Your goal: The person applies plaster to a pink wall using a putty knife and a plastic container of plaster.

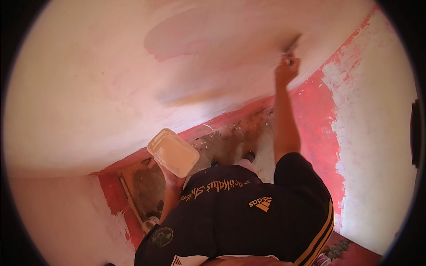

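Note:
My right hand (287, 68) is raised at the upper right, closed on a flat bladed tool like a putty knife (292, 43), blurred, held against the pale wall (88, 88). A darker pinkish patch (177, 37) on that wall lies left of the tool. At the lower middle my left hand (173, 177) is closed round a pale rectangular plastic container (173, 150), which has a smooth beige material in it. The container hides part of that hand.
Red-painted bands (313, 111) border the pale surfaces at the corners. A patchy white wall (372, 133) stands at the right. Below are the dirty, speckled floor (228, 144), my feet (248, 155), and a long wooden piece (131, 199) beside pale objects at the lower left.

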`<state>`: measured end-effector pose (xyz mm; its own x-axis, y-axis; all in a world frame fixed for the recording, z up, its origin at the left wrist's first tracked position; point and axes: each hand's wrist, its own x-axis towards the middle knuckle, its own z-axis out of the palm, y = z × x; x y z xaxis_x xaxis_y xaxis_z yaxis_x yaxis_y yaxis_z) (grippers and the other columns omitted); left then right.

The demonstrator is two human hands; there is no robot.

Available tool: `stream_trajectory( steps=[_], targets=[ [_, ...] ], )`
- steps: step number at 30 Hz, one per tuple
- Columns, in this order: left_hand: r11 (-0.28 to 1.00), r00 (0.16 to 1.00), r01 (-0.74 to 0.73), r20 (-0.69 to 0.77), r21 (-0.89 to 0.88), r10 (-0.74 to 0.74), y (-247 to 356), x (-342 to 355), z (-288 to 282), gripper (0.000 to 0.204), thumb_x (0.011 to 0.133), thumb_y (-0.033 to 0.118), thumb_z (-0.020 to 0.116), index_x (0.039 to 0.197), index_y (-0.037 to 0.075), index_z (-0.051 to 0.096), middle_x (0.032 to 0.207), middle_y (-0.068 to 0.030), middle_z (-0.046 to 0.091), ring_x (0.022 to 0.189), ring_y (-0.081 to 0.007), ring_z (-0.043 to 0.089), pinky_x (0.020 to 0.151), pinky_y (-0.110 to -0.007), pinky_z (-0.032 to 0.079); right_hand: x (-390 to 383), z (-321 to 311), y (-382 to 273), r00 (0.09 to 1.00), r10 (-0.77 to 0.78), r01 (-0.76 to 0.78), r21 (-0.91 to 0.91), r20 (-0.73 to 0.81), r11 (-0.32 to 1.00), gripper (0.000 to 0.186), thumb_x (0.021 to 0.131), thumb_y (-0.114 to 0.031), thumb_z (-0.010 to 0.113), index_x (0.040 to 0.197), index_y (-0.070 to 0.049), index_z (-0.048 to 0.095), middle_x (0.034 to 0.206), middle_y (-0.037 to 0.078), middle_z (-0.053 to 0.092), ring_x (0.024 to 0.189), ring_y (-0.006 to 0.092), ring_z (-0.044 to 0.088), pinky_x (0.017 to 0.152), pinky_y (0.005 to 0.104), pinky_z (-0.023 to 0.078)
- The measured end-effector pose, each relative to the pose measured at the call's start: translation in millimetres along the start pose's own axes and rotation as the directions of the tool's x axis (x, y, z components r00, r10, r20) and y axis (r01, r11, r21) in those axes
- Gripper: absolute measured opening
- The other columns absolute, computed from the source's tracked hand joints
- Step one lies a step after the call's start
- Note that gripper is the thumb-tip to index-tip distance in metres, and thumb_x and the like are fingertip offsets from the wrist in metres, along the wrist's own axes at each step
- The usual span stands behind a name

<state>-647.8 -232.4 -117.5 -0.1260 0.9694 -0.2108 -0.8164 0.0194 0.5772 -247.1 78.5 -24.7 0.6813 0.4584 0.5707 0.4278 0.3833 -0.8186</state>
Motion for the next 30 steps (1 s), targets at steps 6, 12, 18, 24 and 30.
stream_trajectory(
  steps=[6, 12, 18, 24, 30],
  targets=[
    [0.999, 0.999, -0.036, -0.025, -0.038, 0.035, 6, -2, 19, 0.061, 0.103, 0.061, 0.039, 0.145, 0.017, 0.045, 0.133, -0.0007, 0.057, 0.122, -0.0195, 0.057, 0.101, -0.039, 0.05, -240, 31, -88, 0.809, -0.334, 0.189, 0.323, 0.484, 0.927, 0.01, 0.092, 0.001, 0.064, 0.101, 0.002, 0.065, 0.115, 0.02, 0.07, 0.112, 0.0316, 0.068, 0.093, 0.0382, 0.054],
    [0.987, 0.989, -0.146, 0.015, 0.07, 0.146, 22, -13, 13, 0.061, 0.103, 0.061, 0.04, 0.145, 0.017, 0.045, 0.133, -0.0006, 0.057, 0.12, -0.0195, 0.057, 0.099, -0.039, 0.051, -169, -6, -55, 0.925, -0.081, 0.023, 0.157, 0.372, 0.987, 0.007, 0.098, -0.008, 0.06, 0.096, -0.002, 0.06, 0.115, 0.019, 0.069, 0.105, 0.0255, 0.069, 0.088, 0.0362, 0.055],
    [0.994, 0.995, -0.099, 0.029, 0.041, 0.097, 42, -29, -24, 0.064, 0.103, 0.064, 0.035, 0.146, 0.017, 0.044, 0.136, -0.0009, 0.054, 0.124, -0.0206, 0.055, 0.104, -0.041, 0.049, -11, -15, -71, 0.983, 0.056, -0.002, 0.291, -0.176, 0.957, 0.019, 0.101, -0.019, 0.06, 0.093, -0.004, 0.053, 0.081, 0.005, 0.064, 0.066, 0.0102, 0.059, 0.056, 0.0291, 0.049],
    [0.999, 0.995, -0.034, 0.089, -0.025, 0.036, 53, -27, -7, 0.062, 0.104, 0.063, 0.035, 0.144, 0.017, 0.045, 0.133, -0.0033, 0.057, 0.118, -0.0222, 0.059, 0.099, -0.04, 0.052, -179, 39, -128, 0.864, -0.475, 0.475, 0.044, 0.167, 0.879, 0.021, 0.096, -0.008, 0.061, 0.112, 0.005, 0.064, 0.114, 0.017, 0.073, 0.095, 0.0218, 0.073, 0.077, 0.0308, 0.056],
    [0.996, 0.992, -0.078, 0.1, -0.04, 0.081, 73, -64, 35, 0.067, 0.102, 0.066, 0.035, 0.143, 0.014, 0.045, 0.132, -0.0044, 0.058, 0.116, -0.0231, 0.06, 0.097, -0.041, 0.053, -177, -15, -183, 0.875, -0.391, 0.31, 0.288, 0.287, 0.906, 0.013, 0.102, -0.013, 0.055, 0.1, 0.0, 0.056, 0.108, 0.021, 0.071, 0.103, 0.0266, 0.069, 0.079, 0.0351, 0.057]
  ],
)
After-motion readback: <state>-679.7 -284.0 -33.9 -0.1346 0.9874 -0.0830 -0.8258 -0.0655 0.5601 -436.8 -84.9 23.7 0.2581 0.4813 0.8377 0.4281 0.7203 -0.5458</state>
